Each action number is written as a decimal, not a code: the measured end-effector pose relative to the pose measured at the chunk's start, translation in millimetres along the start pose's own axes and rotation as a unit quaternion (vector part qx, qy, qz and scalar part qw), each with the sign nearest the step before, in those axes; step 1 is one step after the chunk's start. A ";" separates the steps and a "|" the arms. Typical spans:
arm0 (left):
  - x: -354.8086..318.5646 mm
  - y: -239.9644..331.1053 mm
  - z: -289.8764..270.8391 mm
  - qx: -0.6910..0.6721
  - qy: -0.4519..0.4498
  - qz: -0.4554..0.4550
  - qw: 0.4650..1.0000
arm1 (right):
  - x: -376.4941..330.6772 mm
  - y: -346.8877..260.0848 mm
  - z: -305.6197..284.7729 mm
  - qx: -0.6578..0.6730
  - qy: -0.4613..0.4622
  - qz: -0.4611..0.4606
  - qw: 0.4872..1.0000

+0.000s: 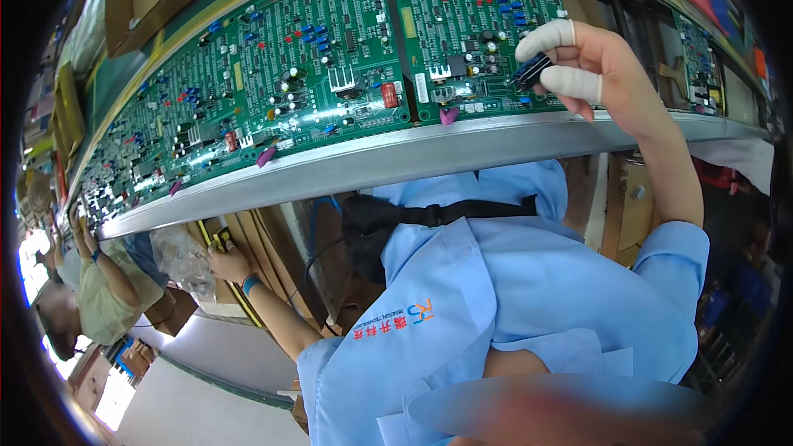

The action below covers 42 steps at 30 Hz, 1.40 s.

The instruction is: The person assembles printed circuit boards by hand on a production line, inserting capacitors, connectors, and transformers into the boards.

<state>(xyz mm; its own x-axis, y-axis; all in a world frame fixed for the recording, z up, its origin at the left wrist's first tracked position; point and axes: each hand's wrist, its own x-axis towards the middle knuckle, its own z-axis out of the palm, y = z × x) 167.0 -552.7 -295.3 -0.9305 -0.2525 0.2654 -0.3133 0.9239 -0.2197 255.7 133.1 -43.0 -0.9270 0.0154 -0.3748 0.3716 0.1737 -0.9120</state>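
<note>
Right hand pinches one small part over two boards

The right hand (pixel 603 74) grips one black component (pixel 531 72), long axis tilted, above two green circuit boards (pixel 462 25); the left hand (pixel 227 263) is closed on a yellow bin (pixel 216 235).

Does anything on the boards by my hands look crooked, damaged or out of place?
Nothing stands out. The green circuit boards lie flat and in line along the metal rail, with parts standing upright. The right hand, in white finger cots, holds a small dark component over the board. The left hand reaches into a box below.
</note>
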 end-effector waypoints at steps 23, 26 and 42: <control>-9.5 20.5 -8.1 0.035 0.019 -0.033 0.999 | 22.3 32.5 37.4 -0.455 0.109 -0.393 0.792; -9.7 24.0 -10.7 0.032 0.010 -0.036 0.999 | 21.7 25.7 37.4 -0.472 0.090 -0.432 0.763; -9.5 27.2 -14.3 0.018 0.011 -0.035 0.999 | 26.1 24.7 35.9 -0.447 0.084 -0.391 0.800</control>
<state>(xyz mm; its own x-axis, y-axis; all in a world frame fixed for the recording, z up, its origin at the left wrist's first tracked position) 170.1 -521.0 -290.3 -0.9018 -0.3098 0.3014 -0.3848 0.8930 -0.2334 242.5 102.5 -81.3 -0.8802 -0.3224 0.3484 -0.4402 0.8290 -0.3449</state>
